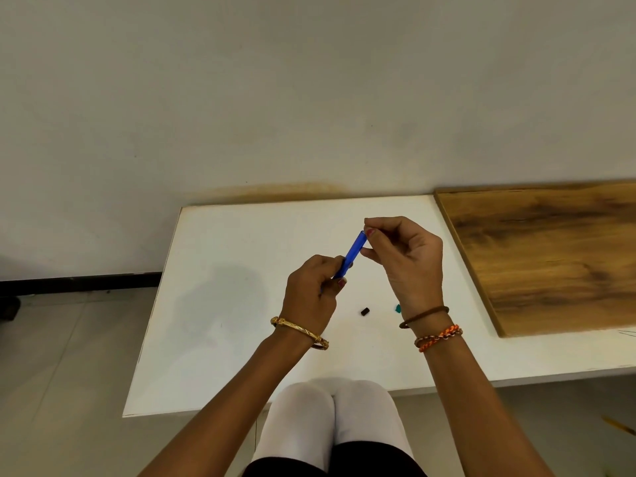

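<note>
1. The blue tube [351,253] is held tilted in the air above the white board [241,270]; its upper end points away from the person.
2. The left hand [311,290] grips the tube's lower end with curled fingers; the right hand [404,256] pinches the upper end between thumb and fingertips.
3. A small black cap [365,311] lies on the white board, below the tube and nearer the person; a small teal piece [398,308] lies on the board just beside the right wrist.
4. A wooden panel [550,256] lies to the right of the white board, touching its edge.
</note>
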